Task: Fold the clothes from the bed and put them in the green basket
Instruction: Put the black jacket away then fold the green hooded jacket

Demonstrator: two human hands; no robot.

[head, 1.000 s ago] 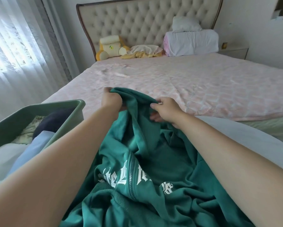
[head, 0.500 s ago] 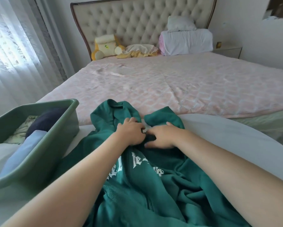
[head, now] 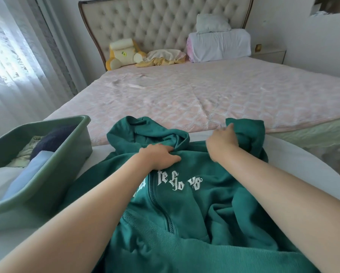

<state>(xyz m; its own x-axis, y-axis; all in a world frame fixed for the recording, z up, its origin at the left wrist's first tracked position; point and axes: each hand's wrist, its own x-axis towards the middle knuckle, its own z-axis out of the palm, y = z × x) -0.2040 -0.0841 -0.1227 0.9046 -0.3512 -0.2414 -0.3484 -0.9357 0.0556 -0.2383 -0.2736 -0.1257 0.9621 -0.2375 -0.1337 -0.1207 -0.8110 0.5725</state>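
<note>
Head view: clothes (head: 28, 173) inside green basket (head: 47, 203)

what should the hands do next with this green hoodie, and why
Probably pull the right hand outward to draw the bunched shoulder flat while the left hand holds the neck down. The green hoodie lies front up, zip and lettering showing, but the part by the right hand is raised and rumpled in its grip, so it looks not yet ready to fold.

hands (head: 159, 157) (head: 222, 141) gripping green hoodie (head: 185, 205), basket (head: 47, 194) beside
</note>
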